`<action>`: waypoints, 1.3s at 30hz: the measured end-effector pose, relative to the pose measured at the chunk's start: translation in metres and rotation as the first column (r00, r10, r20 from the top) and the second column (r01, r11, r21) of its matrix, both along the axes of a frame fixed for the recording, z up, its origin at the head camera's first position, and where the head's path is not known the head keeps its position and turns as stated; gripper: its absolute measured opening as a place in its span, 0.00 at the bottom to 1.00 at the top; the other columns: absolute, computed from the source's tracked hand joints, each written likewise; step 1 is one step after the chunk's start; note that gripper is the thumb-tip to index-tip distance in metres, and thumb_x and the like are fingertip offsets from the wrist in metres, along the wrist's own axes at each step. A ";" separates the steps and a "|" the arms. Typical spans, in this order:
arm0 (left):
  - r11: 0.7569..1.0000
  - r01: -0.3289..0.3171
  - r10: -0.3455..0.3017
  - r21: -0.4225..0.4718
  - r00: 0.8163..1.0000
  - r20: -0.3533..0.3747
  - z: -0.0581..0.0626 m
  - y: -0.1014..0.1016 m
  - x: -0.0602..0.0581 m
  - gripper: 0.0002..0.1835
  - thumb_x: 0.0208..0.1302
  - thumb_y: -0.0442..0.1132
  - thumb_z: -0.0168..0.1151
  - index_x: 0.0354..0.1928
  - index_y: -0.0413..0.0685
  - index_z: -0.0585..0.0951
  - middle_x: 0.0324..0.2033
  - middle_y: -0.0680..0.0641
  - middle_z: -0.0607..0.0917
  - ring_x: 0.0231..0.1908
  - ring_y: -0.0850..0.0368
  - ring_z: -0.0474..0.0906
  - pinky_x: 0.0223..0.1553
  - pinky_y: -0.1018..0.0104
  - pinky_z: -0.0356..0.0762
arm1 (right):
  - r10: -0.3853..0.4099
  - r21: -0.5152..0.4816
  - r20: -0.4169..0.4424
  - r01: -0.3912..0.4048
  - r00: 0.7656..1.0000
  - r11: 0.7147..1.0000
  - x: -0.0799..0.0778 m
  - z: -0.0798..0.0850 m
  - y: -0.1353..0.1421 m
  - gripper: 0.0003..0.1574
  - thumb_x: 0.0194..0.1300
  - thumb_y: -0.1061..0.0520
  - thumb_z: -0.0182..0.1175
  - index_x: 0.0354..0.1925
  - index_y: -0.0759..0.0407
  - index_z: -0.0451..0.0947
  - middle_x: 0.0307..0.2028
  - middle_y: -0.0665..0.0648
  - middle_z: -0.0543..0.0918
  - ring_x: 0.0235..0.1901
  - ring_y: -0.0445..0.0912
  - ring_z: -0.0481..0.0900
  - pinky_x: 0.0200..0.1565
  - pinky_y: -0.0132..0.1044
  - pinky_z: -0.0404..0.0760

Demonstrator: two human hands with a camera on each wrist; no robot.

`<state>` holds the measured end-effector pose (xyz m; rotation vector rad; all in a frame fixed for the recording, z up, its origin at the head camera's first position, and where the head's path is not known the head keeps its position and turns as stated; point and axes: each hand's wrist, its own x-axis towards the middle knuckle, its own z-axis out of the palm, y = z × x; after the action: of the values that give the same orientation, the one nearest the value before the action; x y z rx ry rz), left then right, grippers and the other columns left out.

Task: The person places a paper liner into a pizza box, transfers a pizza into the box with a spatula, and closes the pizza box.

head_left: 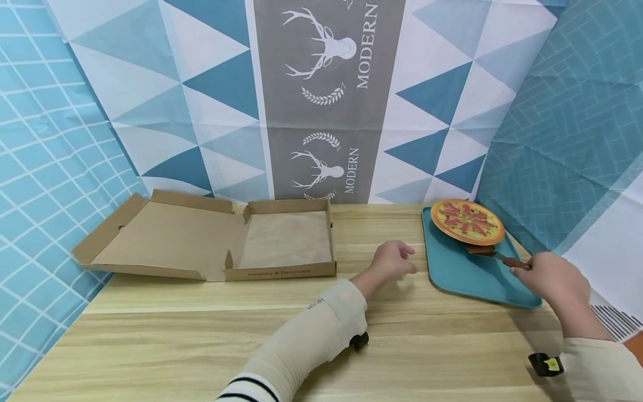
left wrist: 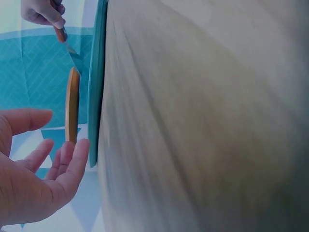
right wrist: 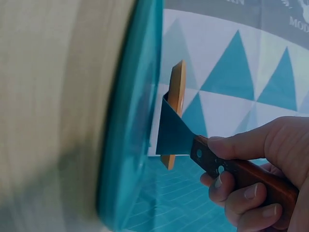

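The right hand (head_left: pixel 562 282) is clamped round the wooden handle of a spatula (right wrist: pixel 176 130), its thumb lying along the top near the metal blade. The blade is under a round pizza (head_left: pixel 467 221), which sits raised above a blue tray (head_left: pixel 467 276), with a gap between the two in both wrist views. The left hand (head_left: pixel 390 260) is apart from the right, over the table (head_left: pixel 201 340) just beside the tray's left edge; its fingers are loosely bent and spread apart, thumb standing off from them.

Well to the left of the tray, a cardboard box (head_left: pixel 281 273) stands open near the back of the table, its lid (head_left: pixel 166 240) folded out to the left and a sheet of brown paper (head_left: pixel 286 237) lying inside. Behind everything hangs a cloth (head_left: pixel 216 95) with blue and white triangles and white deer heads on a grey strip
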<state>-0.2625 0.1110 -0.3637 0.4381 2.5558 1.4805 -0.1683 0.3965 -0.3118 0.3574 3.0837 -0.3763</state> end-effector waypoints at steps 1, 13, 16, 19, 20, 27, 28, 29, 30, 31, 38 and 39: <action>1.000 0.002 -0.002 -0.008 1.000 -0.001 0.001 -0.002 0.000 0.19 0.49 0.33 0.75 0.46 0.47 0.86 0.39 0.50 0.83 0.36 0.61 0.77 0.35 0.72 0.77 | 0.008 0.001 -0.001 -0.008 1.000 1.000 0.001 0.002 -0.001 0.23 0.67 0.45 0.57 0.20 0.55 0.71 0.18 0.55 0.68 0.20 0.51 0.69 0.20 0.42 0.65; 0.993 0.045 -0.050 -0.105 0.998 -0.045 0.012 -0.021 0.006 0.23 0.47 0.34 0.77 0.49 0.47 0.85 0.47 0.46 0.85 0.43 0.58 0.80 0.43 0.70 0.77 | 0.142 0.015 -0.040 -0.142 0.989 0.990 0.004 0.021 -0.015 0.20 0.66 0.46 0.59 0.23 0.57 0.74 0.17 0.52 0.68 0.19 0.48 0.68 0.20 0.40 0.63; 0.990 0.056 -0.066 -0.131 0.995 -0.071 0.014 -0.026 0.007 0.23 0.47 0.35 0.77 0.49 0.48 0.85 0.47 0.46 0.85 0.42 0.59 0.81 0.43 0.70 0.77 | 0.168 0.019 -0.057 -0.167 0.984 0.986 0.005 0.025 -0.022 0.20 0.66 0.47 0.60 0.22 0.57 0.74 0.17 0.51 0.68 0.19 0.48 0.67 0.20 0.39 0.62; 0.989 0.060 -0.071 -0.136 0.995 -0.076 0.015 -0.030 0.008 0.23 0.47 0.34 0.77 0.50 0.47 0.84 0.48 0.45 0.85 0.42 0.58 0.82 0.43 0.70 0.77 | 0.181 0.019 -0.072 -0.180 0.981 0.983 0.005 0.028 -0.029 0.19 0.65 0.47 0.61 0.24 0.58 0.76 0.18 0.52 0.70 0.19 0.47 0.67 0.19 0.39 0.62; 0.989 0.058 -0.068 -0.133 0.995 -0.072 0.015 -0.031 0.008 0.23 0.47 0.34 0.77 0.49 0.48 0.84 0.48 0.45 0.85 0.43 0.58 0.82 0.43 0.70 0.78 | 0.182 0.019 -0.077 -0.181 0.980 0.983 0.006 0.029 -0.032 0.19 0.65 0.46 0.61 0.26 0.59 0.77 0.19 0.52 0.71 0.19 0.48 0.68 0.19 0.39 0.63; 0.989 0.067 -0.077 -0.135 0.995 -0.069 0.019 -0.040 0.014 0.22 0.48 0.35 0.77 0.48 0.52 0.85 0.49 0.48 0.83 0.44 0.58 0.80 0.43 0.69 0.78 | 0.217 0.021 -0.110 -0.216 0.970 0.976 0.011 0.031 -0.044 0.19 0.65 0.46 0.62 0.27 0.60 0.78 0.18 0.51 0.70 0.19 0.47 0.68 0.19 0.39 0.62; 0.988 0.069 -0.079 -0.137 0.994 -0.069 0.020 -0.041 0.015 0.22 0.49 0.36 0.77 0.48 0.52 0.85 0.49 0.48 0.83 0.44 0.58 0.80 0.42 0.69 0.78 | 0.225 0.022 -0.113 -0.224 0.968 0.974 0.011 0.031 -0.045 0.19 0.64 0.46 0.62 0.26 0.59 0.77 0.17 0.51 0.70 0.18 0.46 0.67 0.19 0.39 0.62; 0.988 0.074 -0.084 -0.139 0.994 -0.073 0.021 -0.043 0.016 0.21 0.49 0.36 0.77 0.49 0.53 0.85 0.48 0.49 0.83 0.45 0.58 0.80 0.43 0.69 0.78 | 0.234 0.024 -0.117 -0.233 0.965 0.972 0.012 0.031 -0.046 0.19 0.64 0.46 0.63 0.26 0.59 0.77 0.17 0.51 0.69 0.18 0.46 0.66 0.19 0.39 0.61; 0.987 0.076 -0.087 -0.140 0.993 -0.076 0.022 -0.045 0.017 0.21 0.49 0.36 0.77 0.48 0.53 0.85 0.48 0.50 0.83 0.45 0.59 0.79 0.43 0.69 0.78 | 0.238 0.025 -0.121 -0.237 0.964 0.971 0.012 0.031 -0.047 0.19 0.64 0.46 0.63 0.26 0.59 0.77 0.17 0.51 0.69 0.18 0.46 0.66 0.19 0.39 0.61; 0.987 0.078 -0.090 -0.138 0.993 -0.081 0.023 -0.047 0.018 0.21 0.49 0.36 0.77 0.48 0.53 0.85 0.47 0.51 0.83 0.45 0.59 0.79 0.43 0.69 0.78 | 0.242 0.028 -0.123 -0.241 0.962 0.970 0.012 0.032 -0.048 0.19 0.64 0.46 0.62 0.27 0.59 0.77 0.17 0.51 0.69 0.18 0.46 0.66 0.19 0.39 0.61; 0.991 0.087 -0.097 -0.100 0.990 -0.102 0.029 -0.062 0.023 0.21 0.49 0.36 0.77 0.48 0.52 0.84 0.44 0.54 0.84 0.46 0.59 0.79 0.44 0.70 0.77 | 0.293 0.048 -0.142 -0.289 0.946 0.956 0.009 0.038 -0.056 0.24 0.64 0.47 0.63 0.40 0.70 0.82 0.24 0.52 0.77 0.21 0.46 0.70 0.21 0.39 0.66; 0.991 0.089 -0.099 -0.098 0.989 -0.107 0.029 -0.064 0.023 0.21 0.49 0.35 0.77 0.48 0.52 0.84 0.44 0.54 0.84 0.47 0.59 0.79 0.44 0.70 0.77 | 0.299 0.050 -0.143 -0.295 0.943 0.954 0.009 0.038 -0.058 0.23 0.64 0.48 0.63 0.39 0.70 0.82 0.23 0.51 0.76 0.21 0.46 0.69 0.21 0.39 0.66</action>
<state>-0.2393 0.0469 -0.3347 0.6362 2.6356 1.3351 -0.1593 0.3389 -0.2737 -0.1459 3.2171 -0.3645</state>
